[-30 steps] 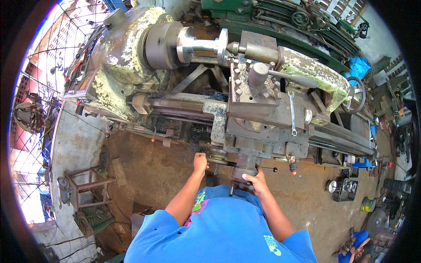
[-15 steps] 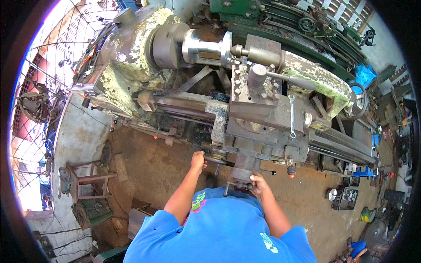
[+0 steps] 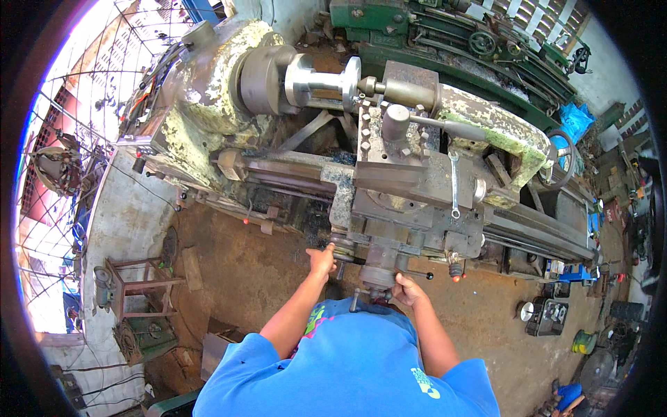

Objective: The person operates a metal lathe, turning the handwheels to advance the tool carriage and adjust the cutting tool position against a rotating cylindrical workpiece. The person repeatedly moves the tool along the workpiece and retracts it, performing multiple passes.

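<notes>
My left hand (image 3: 322, 261) is at the rim of the carriage handwheel (image 3: 342, 248) on the front of a worn lathe, thumb sticking out to the left, the other fingers bent at the wheel. My right hand (image 3: 410, 289) has its fingers curled at the cross-slide handle (image 3: 379, 295), partly hiding it. Above, a shiny metal spool-shaped workpiece (image 3: 325, 81) with a flange at each end sits between the dark chuck (image 3: 266, 80) and the tailstock centre (image 3: 368, 86). The square tool post (image 3: 394, 142) stands in front of it.
A combination wrench (image 3: 455, 184) lies on the carriage, right of the tool post. A green lathe (image 3: 445, 52) stands behind. Left are a small metal-framed stand (image 3: 142, 285) and a wire-mesh wall; at right, a dark tray (image 3: 547, 316) on the floor and a person's blue clothing (image 3: 570, 395).
My left hand has shifted slightly right and up along the handwheel, its thumb now sticking out. My right hand stays at the cross-slide handle. The whole view has shifted slightly.
</notes>
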{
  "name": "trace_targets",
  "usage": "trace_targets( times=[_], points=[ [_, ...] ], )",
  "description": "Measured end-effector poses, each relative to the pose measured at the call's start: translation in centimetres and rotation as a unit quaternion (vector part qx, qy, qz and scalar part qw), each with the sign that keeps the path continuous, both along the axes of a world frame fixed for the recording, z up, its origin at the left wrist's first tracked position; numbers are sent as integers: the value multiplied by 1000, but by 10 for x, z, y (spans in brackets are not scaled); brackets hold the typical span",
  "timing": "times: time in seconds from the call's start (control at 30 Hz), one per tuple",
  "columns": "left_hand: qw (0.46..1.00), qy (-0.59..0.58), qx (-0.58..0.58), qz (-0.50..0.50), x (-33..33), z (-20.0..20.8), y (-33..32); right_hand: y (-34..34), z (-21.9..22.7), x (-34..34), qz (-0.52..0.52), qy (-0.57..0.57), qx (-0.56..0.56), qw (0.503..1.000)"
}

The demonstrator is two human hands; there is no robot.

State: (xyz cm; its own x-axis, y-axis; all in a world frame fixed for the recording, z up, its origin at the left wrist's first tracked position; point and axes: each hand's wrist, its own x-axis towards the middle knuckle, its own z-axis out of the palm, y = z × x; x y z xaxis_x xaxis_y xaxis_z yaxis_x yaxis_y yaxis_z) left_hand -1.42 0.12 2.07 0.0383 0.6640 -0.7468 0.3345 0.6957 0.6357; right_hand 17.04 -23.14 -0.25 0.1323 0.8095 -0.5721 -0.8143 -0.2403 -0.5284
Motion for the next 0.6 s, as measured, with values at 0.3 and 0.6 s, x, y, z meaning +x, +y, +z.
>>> trace_targets(
  times=[0.3, 0.6],
  points=[
    [999, -7, -29, -16, -1, -9, 5, -47, -91, 53, -324, -206, -331, 862],
    [1000, -16, -18, -12, -9, -12, 19, -48, -112, 64, -225, -322, -411, 823]
  ],
)
